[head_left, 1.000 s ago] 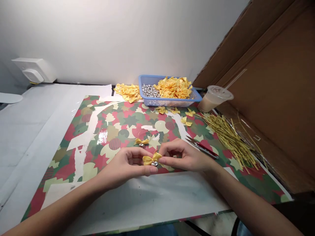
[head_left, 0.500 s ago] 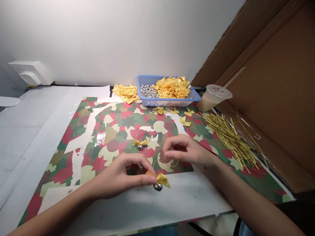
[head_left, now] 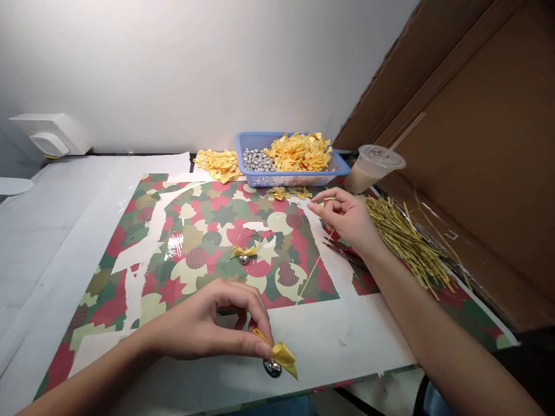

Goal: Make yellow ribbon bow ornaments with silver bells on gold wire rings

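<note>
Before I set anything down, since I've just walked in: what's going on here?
A person's left hand pinches a yellow bow with a shiny silver ornament, low over white paper. A thin cord runs from near it toward the right hand, farther back. Another such bow lies on the patterned sheet, and behind it a blue basket holds more bows and many silver ornaments.

Two hands point(head_left: 344, 219); two belled bows point(head_left: 284, 356); one blue basket point(head_left: 295, 181); one lidded cup point(head_left: 366, 178) — one straw point(head_left: 407, 130)
</note>
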The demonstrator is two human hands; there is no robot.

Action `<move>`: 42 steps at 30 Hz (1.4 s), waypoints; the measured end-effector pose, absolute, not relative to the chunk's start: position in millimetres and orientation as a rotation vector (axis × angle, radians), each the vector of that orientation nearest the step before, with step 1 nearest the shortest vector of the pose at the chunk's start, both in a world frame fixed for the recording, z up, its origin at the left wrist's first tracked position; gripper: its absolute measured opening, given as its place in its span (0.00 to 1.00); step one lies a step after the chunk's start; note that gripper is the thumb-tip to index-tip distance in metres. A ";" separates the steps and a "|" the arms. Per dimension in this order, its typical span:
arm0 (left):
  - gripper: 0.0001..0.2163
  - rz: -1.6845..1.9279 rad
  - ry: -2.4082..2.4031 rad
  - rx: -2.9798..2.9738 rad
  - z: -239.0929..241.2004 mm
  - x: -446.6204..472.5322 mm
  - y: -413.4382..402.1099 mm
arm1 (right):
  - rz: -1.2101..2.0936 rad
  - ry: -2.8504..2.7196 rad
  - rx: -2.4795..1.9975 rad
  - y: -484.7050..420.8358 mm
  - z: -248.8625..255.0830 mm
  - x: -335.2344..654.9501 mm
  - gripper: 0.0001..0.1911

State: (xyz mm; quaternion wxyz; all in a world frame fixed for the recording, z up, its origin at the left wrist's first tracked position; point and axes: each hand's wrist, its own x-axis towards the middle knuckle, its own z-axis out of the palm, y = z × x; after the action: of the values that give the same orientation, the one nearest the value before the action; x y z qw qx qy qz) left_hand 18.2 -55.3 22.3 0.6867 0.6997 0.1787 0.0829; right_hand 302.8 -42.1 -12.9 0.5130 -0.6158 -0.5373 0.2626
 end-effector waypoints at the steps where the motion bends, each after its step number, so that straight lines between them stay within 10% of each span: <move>1: 0.03 0.183 0.406 1.577 22.7 18.3 -55.1 | 0.604 -1.307 -1.494 -42.6 -13.3 302.1 0.12; 17: 0.06 0.127 0.506 1.553 20.2 17.5 -51.4 | 0.405 -1.571 -1.618 -46.1 -13.0 302.3 0.06; 29: 0.06 0.202 0.612 1.389 20.1 18.0 -48.4 | 1.298 -2.017 -1.323 -65.6 20.2 282.6 0.12; 42: 0.03 0.187 0.520 1.602 19.6 13.1 -40.8 | 1.227 -2.167 -1.934 -72.3 32.5 301.3 0.04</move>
State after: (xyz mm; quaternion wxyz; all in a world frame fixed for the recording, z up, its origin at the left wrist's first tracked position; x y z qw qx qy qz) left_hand 13.1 -40.8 19.6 0.6621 0.7084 0.2302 0.0826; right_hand 301.3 -72.3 32.5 -0.0055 -0.6134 -0.6872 0.3891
